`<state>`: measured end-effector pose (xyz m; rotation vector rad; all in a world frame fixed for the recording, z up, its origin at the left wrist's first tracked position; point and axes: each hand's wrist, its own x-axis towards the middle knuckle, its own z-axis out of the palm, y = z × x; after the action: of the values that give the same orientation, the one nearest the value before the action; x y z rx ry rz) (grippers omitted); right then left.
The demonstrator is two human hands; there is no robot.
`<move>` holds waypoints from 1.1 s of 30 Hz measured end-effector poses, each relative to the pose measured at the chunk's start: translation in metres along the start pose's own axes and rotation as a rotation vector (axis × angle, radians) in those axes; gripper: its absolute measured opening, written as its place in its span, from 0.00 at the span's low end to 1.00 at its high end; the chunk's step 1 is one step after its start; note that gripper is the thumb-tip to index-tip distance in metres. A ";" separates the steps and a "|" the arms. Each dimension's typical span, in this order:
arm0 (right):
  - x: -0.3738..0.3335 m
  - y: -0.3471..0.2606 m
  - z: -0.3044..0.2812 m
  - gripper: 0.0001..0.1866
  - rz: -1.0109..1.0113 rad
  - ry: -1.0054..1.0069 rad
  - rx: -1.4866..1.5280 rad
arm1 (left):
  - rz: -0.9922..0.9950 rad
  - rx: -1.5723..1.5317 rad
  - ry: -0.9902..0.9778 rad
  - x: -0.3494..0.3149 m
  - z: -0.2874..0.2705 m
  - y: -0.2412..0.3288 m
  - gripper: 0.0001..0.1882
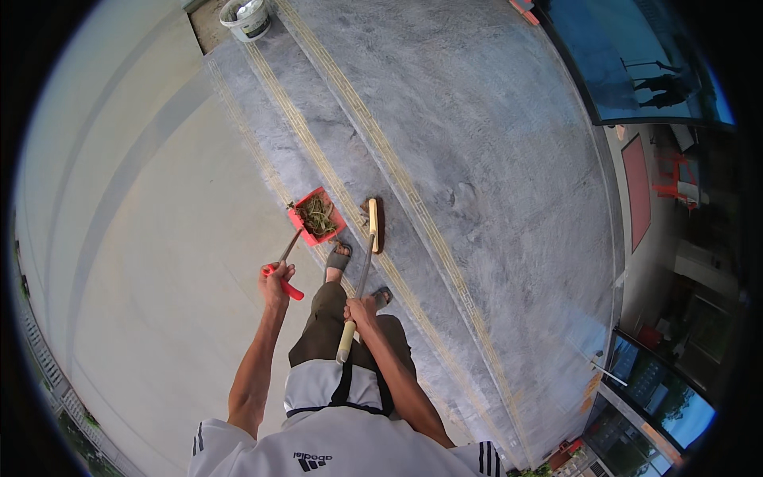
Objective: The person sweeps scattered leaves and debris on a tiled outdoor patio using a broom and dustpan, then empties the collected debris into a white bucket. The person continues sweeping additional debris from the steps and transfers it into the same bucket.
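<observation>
1. Farthest left among these things, a pale bucket (253, 30) stands near the top of the view, well apart from the hands, probably set there to be clear of the work.
2. The left hand (276, 285) is closed around a red grip at the end of a dark, thin handle. The long handle seems meant to spare the person stooping.
3. That handle runs to a red dustpan (337, 215) ahead of the feet, at the patterned strip edging the steps (493, 159). Whether it rests or hangs slightly raised, I cannot tell. Its high side stands by the handle, and its low side appears to face the broom, likely for easy entry.
4. Greenish, stringy plant debris (318, 216) lies inside, held in by the walls.
5. The right hand (362, 310) is closed around the broom's handle, with the pale grip jutting back past the fist toward the waist; this low hold probably helps steer one-handed.
6. The broom (373, 225) slants away to a cream block with dark bristles, just beside the dustpan without touching it, set roughly broadside to it, perhaps for a wide sweep.
</observation>
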<state>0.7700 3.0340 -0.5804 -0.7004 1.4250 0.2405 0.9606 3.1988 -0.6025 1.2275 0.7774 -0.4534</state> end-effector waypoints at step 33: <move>-0.113 0.051 -0.107 0.06 0.053 -0.448 -0.320 | 0.041 -0.452 0.154 -0.064 -0.232 -0.019 0.07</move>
<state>0.6363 3.0408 -0.4869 -0.8083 0.9849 0.6366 0.8396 3.4079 -0.5985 0.8585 0.9255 -0.1364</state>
